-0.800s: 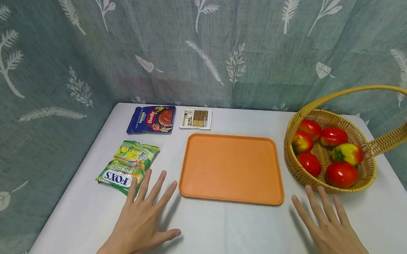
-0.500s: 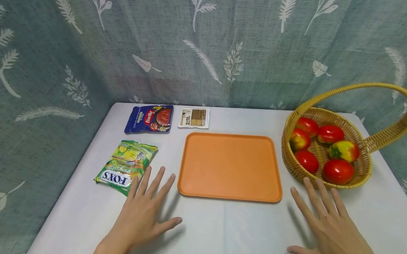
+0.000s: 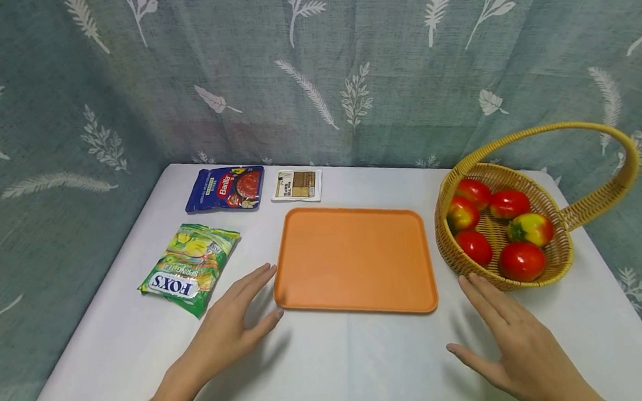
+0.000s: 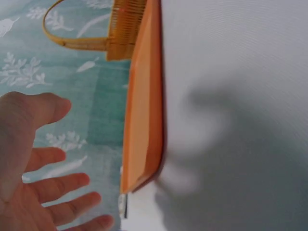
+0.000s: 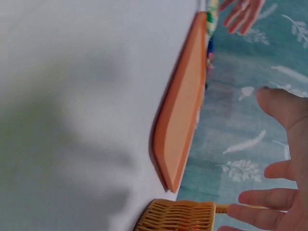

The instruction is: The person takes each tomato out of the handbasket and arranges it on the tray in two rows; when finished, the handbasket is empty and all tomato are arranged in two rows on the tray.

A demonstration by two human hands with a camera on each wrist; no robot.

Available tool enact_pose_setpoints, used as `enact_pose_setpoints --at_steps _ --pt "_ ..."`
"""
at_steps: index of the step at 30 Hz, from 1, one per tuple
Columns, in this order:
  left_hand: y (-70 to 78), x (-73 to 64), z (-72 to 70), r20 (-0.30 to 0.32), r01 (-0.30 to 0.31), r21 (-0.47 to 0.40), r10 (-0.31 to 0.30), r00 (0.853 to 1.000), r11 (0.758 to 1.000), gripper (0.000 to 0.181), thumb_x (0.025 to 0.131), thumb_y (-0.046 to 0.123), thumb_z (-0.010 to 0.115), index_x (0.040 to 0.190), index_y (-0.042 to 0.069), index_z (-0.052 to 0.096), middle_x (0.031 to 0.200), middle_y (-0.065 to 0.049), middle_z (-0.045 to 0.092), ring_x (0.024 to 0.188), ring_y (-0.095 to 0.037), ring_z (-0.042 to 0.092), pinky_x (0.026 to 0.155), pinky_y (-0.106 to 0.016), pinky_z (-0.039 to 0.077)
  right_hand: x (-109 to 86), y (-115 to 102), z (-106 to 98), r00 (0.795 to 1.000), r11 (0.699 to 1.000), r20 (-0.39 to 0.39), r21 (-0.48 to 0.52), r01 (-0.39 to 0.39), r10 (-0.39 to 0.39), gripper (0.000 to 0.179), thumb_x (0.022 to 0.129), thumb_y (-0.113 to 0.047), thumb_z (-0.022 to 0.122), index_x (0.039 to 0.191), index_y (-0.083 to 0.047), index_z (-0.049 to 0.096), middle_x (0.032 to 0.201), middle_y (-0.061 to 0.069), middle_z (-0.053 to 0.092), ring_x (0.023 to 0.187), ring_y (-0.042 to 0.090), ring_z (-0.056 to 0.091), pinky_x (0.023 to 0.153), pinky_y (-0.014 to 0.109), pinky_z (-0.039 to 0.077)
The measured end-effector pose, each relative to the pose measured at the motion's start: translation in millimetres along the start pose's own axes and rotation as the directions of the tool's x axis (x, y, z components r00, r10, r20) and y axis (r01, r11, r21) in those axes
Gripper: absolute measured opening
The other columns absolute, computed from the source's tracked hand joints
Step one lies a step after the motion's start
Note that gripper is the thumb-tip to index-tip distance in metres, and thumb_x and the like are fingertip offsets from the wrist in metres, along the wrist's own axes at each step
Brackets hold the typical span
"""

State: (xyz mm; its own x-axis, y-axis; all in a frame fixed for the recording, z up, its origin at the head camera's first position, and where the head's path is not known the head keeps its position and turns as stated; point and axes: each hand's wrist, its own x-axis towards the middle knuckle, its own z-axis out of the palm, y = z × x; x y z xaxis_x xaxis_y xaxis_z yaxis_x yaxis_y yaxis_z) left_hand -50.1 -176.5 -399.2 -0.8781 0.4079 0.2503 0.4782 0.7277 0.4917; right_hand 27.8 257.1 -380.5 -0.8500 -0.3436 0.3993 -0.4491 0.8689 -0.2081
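Observation:
My left hand (image 3: 231, 321) hovers over the white table with fingers extended and thumb apart, near the lower left corner of an orange tray (image 3: 355, 261). In the left wrist view that hand (image 4: 43, 173) holds nothing. A green FOX'S candy bag (image 3: 192, 267) lies just beyond it to the left. My right hand (image 3: 522, 341) is above the table, just in front of a wicker basket (image 3: 567, 262), its fingers stretched and nothing in its grip. Several red and yellow-red tomato-like fruits (image 3: 522, 262) sit in the basket. The tray holds nothing.
Behind the candy bag lies a blue Barilla pouch (image 3: 226, 189), with a small white and brown packet (image 3: 297, 185) to its right. The basket's tall handle (image 3: 557, 127) arches above its rim. A green leaf-patterned cloth (image 3: 274, 78) hangs behind and left of the table.
Both hands have turned from palm-down with spread fingers to more sideways, with the fingers closer together. The view has shifted slightly, so the objects appear further left.

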Motion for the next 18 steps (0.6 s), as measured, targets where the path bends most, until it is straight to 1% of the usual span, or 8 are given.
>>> enact_pose_setpoints --at_steps 1,3,6,9,10,12,14,18 --pt "-0.3 0.8 0.4 -0.02 -0.008 -0.018 0.008 1.0 1.0 0.068 0.088 0.029 0.076 0.148 0.015 0.048 0.149 -0.004 0.049 0.135 -0.024 0.047 0.105 -0.048 0.041 1.2 0 0 1.0 1.0 -0.014 0.027 -0.011 0.011 0.094 0.082 -0.073 0.062 0.152 -0.013 0.044 0.145 0.013 0.052 0.125 0.03 0.055 0.107 0.011 0.02" --pt "-1.7 3.9 1.2 -0.057 -0.027 -0.057 0.024 0.998 0.998 0.064 0.087 0.024 0.077 0.145 0.012 0.052 0.145 -0.003 0.053 0.132 -0.022 0.05 0.104 -0.045 0.042 4.0 1 -2 0.999 0.996 -0.029 0.078 -0.041 0.043 0.09 0.08 -0.064 0.072 0.151 -0.014 0.046 0.144 0.011 0.054 0.125 0.026 0.056 0.104 0.008 0.021" --pt "-3.9 9.2 1.7 -0.096 -0.046 -0.109 0.036 0.995 0.993 0.058 0.086 0.017 0.078 0.14 0.01 0.057 0.138 -0.003 0.059 0.125 -0.02 0.056 0.094 -0.04 0.05 7.5 3 -7 0.995 0.986 -0.044 0.148 -0.08 0.087 0.089 0.074 -0.046 0.086 0.149 -0.015 0.048 0.142 0.008 0.056 0.13 0.011 0.051 0.101 0.006 0.025" --pt "-4.9 12.7 2.5 -0.096 -0.018 -0.17 0.001 0.995 0.985 0.056 0.085 0.014 0.078 0.137 0.011 0.059 0.134 -0.003 0.061 0.121 -0.02 0.059 0.085 -0.037 0.055 10.1 5 -10 0.991 0.976 -0.061 0.192 -0.103 0.116 0.089 0.069 -0.026 0.092 0.147 -0.014 0.051 0.14 0.007 0.057 0.13 -0.003 0.044 0.101 0.006 0.027" --pt "-5.1 13.6 2.9 -0.096 -0.006 -0.19 -0.012 0.995 0.982 0.055 0.085 0.012 0.078 0.137 0.01 0.059 0.134 -0.004 0.062 0.119 -0.021 0.06 0.082 -0.036 0.056 10.6 6 -12 0.989 0.972 -0.063 0.201 -0.118 0.133 0.088 0.068 -0.022 0.092 0.146 -0.015 0.052 0.139 0.007 0.058 0.129 -0.006 0.043 0.1 0.005 0.027" --pt "-5.9 15.4 3.9 -0.098 0.012 -0.223 -0.035 0.995 0.975 0.054 0.085 0.011 0.078 0.136 0.009 0.06 0.133 -0.005 0.062 0.118 -0.023 0.062 0.08 -0.036 0.057 11.8 7 -14 0.983 0.965 -0.061 0.209 -0.16 0.176 0.09 0.064 -0.013 0.093 0.145 -0.016 0.053 0.137 0.007 0.06 0.127 -0.003 0.046 0.099 0.004 0.026" --pt "-6.5 17.8 4.7 -0.103 0.031 -0.251 -0.059 0.993 0.967 0.053 0.086 0.01 0.077 0.135 0.008 0.06 0.132 -0.006 0.063 0.115 -0.024 0.064 0.078 -0.035 0.057 13.8 9 -18 0.973 0.956 -0.052 0.204 -0.21 0.225 0.088 0.064 -0.011 0.093 0.144 -0.017 0.055 0.134 0.009 0.061 0.124 0.009 0.053 0.096 0.002 0.024" --pt "-8.4 24.0 5.9 -0.101 0.084 -0.293 -0.119 0.988 0.952 0.049 0.087 0.01 0.076 0.134 0.007 0.061 0.129 -0.009 0.065 0.11 -0.026 0.066 0.075 -0.035 0.058 19.0 17 -25 0.959 0.948 -0.054 0.176 -0.266 0.279 0.08 0.068 -0.014 0.092 0.141 -0.015 0.058 0.129 0.013 0.063 0.108 0.032 0.061 0.09 -0.001 0.024"
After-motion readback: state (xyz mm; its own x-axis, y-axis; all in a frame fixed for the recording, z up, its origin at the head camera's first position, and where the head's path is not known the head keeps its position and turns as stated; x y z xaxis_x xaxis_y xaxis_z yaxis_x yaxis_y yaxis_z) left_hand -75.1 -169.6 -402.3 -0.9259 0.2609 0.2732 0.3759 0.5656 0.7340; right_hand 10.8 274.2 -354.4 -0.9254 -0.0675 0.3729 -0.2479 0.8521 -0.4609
